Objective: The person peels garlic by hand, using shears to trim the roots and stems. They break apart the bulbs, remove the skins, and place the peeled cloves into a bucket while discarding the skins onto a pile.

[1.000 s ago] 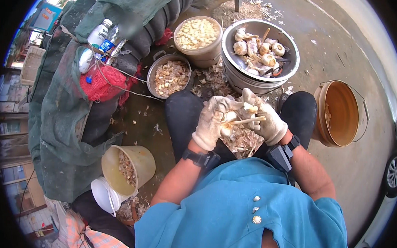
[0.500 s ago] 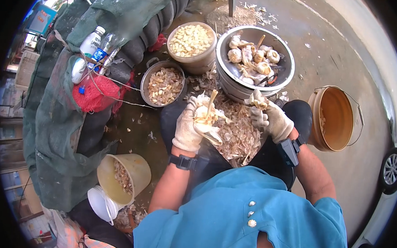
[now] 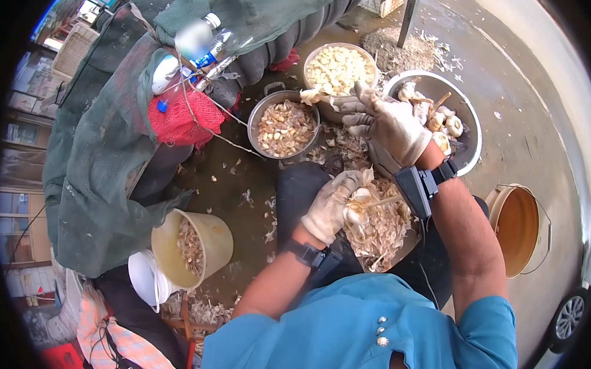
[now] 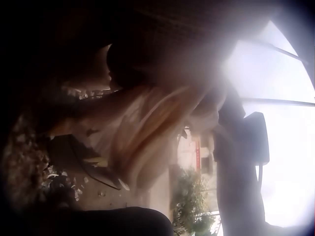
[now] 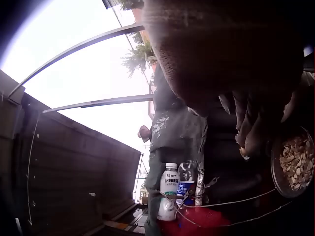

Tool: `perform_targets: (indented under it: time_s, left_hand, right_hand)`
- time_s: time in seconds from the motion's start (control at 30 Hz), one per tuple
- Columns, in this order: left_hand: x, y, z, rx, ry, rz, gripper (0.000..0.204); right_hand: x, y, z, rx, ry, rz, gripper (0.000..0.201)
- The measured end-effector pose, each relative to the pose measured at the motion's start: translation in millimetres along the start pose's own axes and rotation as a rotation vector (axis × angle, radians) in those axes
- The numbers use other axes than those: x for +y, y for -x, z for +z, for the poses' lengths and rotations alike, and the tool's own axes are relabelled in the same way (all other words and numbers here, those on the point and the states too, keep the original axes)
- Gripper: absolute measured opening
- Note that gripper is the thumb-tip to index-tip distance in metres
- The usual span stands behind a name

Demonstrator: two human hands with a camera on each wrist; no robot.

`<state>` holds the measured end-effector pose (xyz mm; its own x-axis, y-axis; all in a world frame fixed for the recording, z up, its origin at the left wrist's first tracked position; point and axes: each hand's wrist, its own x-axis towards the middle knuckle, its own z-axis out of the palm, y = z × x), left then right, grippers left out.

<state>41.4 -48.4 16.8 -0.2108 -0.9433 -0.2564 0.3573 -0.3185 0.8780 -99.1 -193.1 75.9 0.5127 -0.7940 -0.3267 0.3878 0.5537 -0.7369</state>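
My gloved left hand (image 3: 331, 206) grips a garlic bulb (image 3: 357, 212), its dry stem pointing right, above the heap of garlic skins (image 3: 379, 237) between the knees. Papery layers (image 4: 147, 128) blur across the left wrist view. My gloved right hand (image 3: 397, 126) reaches forward and left, fingers spread and loosely straight, beside the tub of peeled cloves (image 3: 340, 68). Just off its fingertips, a pale garlic piece (image 3: 310, 97) shows over the rim of the metal pot (image 3: 253, 126), which contains unpeeled cloves. In the right wrist view the right-hand fingers (image 5: 251, 123) hang near that pot.
A steel basin (image 3: 468, 152) with whole garlic bulbs stands at front right, partly behind my right hand. An orange-brown bucket (image 3: 516, 230) is on the right. At left are a tilted cream bucket (image 3: 217, 240), netting (image 3: 97, 195) and tied bottles (image 3: 165, 73).
My hands have parted: the right has swung forward and left toward the pot and tub, while the left keeps the bulb over the skins. The head view has shifted.
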Motion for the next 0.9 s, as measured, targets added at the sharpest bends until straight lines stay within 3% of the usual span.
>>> perform_targets:
  time_s: [0.03,0.1,0.17,0.2,0.37,0.43,0.47,0.83,0.9]
  left_hand:
    - [6.4,1.0,2.6,0.008,-0.183,0.036,0.035]
    - [6.5,0.3,2.6,0.018,-0.198,0.046,0.032]
    - [-2.1,-1.4,-1.0,0.011,0.086,0.002,0.031]
    - [-3.0,-4.8,-4.8,-0.006,0.252,-0.138,0.03]
    - [-14.9,-6.9,-0.4,-0.03,0.491,-0.14,0.027]
    - [-30.8,-14.1,-7.3,-0.161,0.615,-0.147,0.026]
    - [-23.4,-7.3,-0.6,-0.064,0.37,-0.142,0.022]
    - [-21.9,14.5,26.0,-0.111,0.173,-0.203,0.032]
    - [-11.5,20.0,36.6,-0.052,-0.041,-0.182,0.031]
  right_hand:
    - [1.3,0.2,-1.1,-0.014,0.066,0.018,0.034]
    - [9.9,7.2,-11.4,0.003,0.071,0.01,0.033]
    - [22.4,21.9,-23.7,0.045,0.076,-0.008,0.032]
    - [22.6,32.6,-25.3,0.131,0.224,0.034,0.031]
    - [41.5,88.8,-21.1,0.295,0.682,0.071,0.033]
    - [64.0,96.0,-34.9,0.281,0.745,0.078,0.036]
    - [65.9,105.3,-32.4,0.26,0.672,0.143,0.039]
    - [89.4,141.9,-40.2,0.208,0.444,0.13,0.034]
    - [88.5,146.2,-36.7,0.218,0.476,0.111,0.033]
